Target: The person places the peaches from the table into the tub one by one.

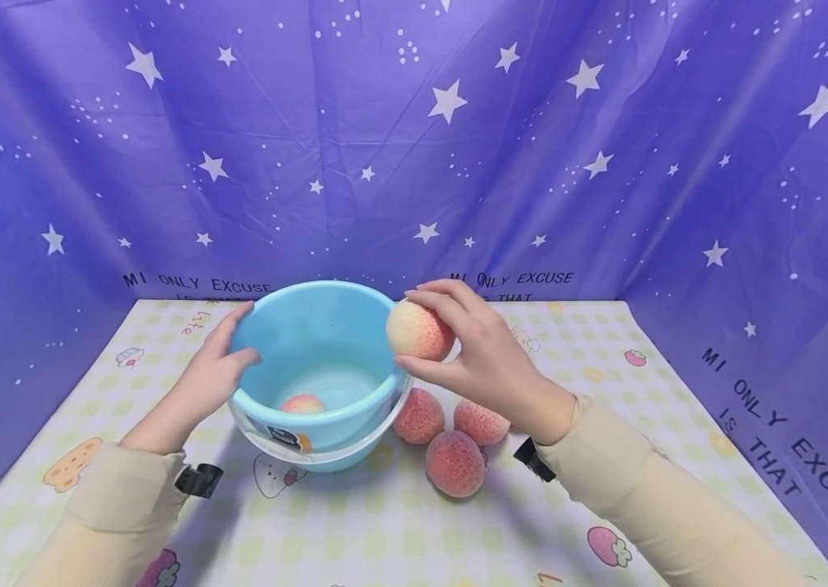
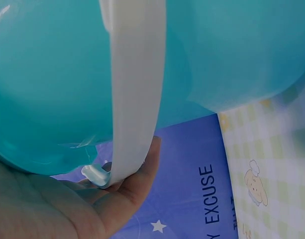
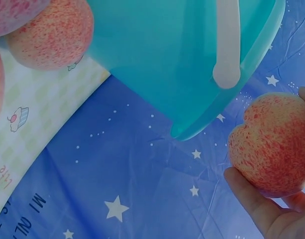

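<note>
A light blue bucket [image 1: 326,326] with a white handle [image 2: 137,89] hanging down its near side stands on the table. My left hand [image 1: 216,371] grips the bucket's left rim, thumb on the inside and fingers outside, as the left wrist view also shows. Between the thumb and fingers of my right hand [image 1: 483,342] is a pale yellow and red peach [image 1: 414,330], held up at the bucket's right rim. One peach [image 1: 303,403] lies at the bottom of the bucket, partly hidden by the near wall. Several red peaches [image 1: 456,463] sit on the table just right of the bucket.
A checked tablecloth [image 1: 355,538] with cartoon prints covers the table. Behind and at both sides hangs a purple curtain [image 1: 355,147] with white stars. Black bands [image 1: 199,480] are around both wrists, over beige sleeves [image 1: 121,497].
</note>
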{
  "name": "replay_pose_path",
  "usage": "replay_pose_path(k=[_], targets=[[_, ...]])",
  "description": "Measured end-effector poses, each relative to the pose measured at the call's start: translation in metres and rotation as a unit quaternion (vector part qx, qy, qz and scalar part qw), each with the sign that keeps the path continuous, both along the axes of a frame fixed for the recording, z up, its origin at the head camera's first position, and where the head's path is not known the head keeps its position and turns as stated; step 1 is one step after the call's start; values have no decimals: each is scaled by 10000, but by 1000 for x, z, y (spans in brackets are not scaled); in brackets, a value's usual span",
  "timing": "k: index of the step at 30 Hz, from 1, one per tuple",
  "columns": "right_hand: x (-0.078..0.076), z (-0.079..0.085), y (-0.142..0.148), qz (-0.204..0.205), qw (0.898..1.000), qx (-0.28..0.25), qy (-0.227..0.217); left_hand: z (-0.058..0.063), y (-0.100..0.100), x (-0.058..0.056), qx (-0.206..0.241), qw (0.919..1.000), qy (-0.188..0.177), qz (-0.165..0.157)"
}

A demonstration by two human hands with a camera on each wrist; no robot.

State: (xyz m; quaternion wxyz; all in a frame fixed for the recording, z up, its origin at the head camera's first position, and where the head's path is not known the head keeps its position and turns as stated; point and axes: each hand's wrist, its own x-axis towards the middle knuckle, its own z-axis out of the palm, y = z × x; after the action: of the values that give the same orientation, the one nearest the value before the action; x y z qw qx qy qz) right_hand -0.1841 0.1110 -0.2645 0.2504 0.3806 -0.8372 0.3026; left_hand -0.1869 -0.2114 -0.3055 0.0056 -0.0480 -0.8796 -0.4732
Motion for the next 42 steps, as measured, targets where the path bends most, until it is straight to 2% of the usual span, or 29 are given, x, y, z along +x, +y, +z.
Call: replay_pose_path(k=[12,23,32,42], targets=[[-4,-2,-17,266,9996,-15,-57,0,-1,0,-41,10000,-12,-11],[-7,-4,-32,263,9993,240,-60,0,0,-1,-45,10000,-23,-4],[-12,-5,-42,284,9989,354,145,0,0,-2,0,10000,-12,-20],[-19,-7,-53,232,9985,501,30,0,-1,-2,13,10000,-13,-10]])
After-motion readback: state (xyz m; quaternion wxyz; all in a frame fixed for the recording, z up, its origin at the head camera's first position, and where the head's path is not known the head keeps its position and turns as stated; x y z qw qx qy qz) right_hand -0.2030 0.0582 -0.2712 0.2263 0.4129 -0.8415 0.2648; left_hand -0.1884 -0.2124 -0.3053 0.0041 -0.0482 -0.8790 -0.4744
